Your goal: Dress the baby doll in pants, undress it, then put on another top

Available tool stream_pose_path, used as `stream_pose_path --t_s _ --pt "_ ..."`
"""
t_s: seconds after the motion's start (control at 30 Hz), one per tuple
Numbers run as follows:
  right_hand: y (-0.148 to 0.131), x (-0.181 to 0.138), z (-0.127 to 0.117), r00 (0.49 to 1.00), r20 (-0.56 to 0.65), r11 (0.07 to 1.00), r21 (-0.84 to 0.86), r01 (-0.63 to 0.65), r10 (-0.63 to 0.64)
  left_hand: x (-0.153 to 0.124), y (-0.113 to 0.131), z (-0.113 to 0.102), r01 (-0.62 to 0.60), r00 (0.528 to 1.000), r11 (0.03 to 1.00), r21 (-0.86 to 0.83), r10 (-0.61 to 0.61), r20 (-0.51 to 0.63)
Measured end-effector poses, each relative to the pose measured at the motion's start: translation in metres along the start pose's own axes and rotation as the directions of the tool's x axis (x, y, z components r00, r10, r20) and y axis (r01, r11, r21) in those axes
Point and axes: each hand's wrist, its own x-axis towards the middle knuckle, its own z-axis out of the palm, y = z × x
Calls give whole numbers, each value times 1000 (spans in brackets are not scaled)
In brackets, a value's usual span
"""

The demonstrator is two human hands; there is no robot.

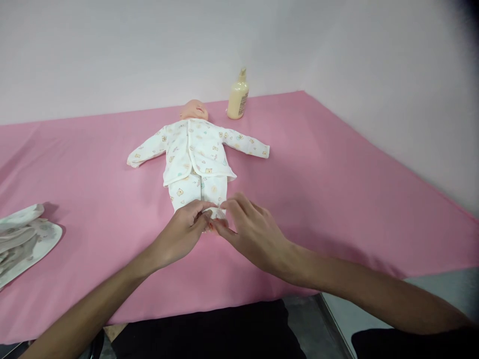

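A baby doll [194, 110] lies on its back on a pink sheet [318, 189], dressed in a white printed top and trousers [198, 154], arms spread. Both my hands meet at the lower end of the trouser legs. My left hand [183, 232] pinches the white fabric at the doll's feet with thumb and fingers. My right hand [250, 229] also grips the same trouser hem, its fingers curled over the cloth. The doll's feet are hidden beneath my fingers.
A cream lotion bottle [238, 97] stands upright behind the doll's head near the wall. Folded pale cloth [22, 239] lies at the sheet's left edge. The sheet's front edge runs just below my forearms, with dark clothing under it.
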Motion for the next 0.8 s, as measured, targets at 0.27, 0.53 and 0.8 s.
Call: stream_pose_path --t_s 0.27,0.53,0.8 --pt "2 3 -9 993 104 994 -90 61 -52 0 -3 0 -5 1000 994 110 7 -14" --pt "8 4 -8 987 154 992 108 -62 45 0 -8 5 -112 986 937 332 146 -79" --pt "15 -12 7 990 -116 995 45 84 -78 -6 -28 18 -226 801 289 930 599 9"
